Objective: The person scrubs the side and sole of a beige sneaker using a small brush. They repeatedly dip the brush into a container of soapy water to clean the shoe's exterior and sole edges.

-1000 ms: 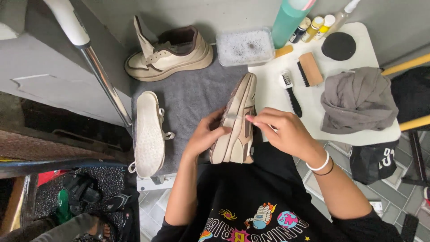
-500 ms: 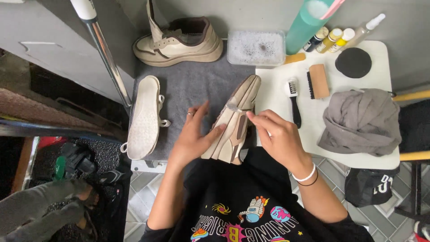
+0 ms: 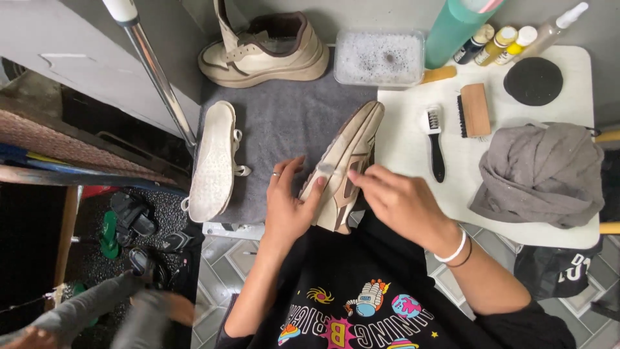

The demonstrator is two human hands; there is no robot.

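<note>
Two hands work one beige shoe tipped on its side on the grey mat, right by the person's chest. Beyond the grips the counter carries a grey cloth, a foam tub and two brushes, all well apart. Left hand has its grip spread, cradling the sole edge. Right hand has its grip pressed together, pinching something small and pale against the upper; what it is cannot be told. Judged step: spot-cleaning the side, calling for steady bracing.
</note>
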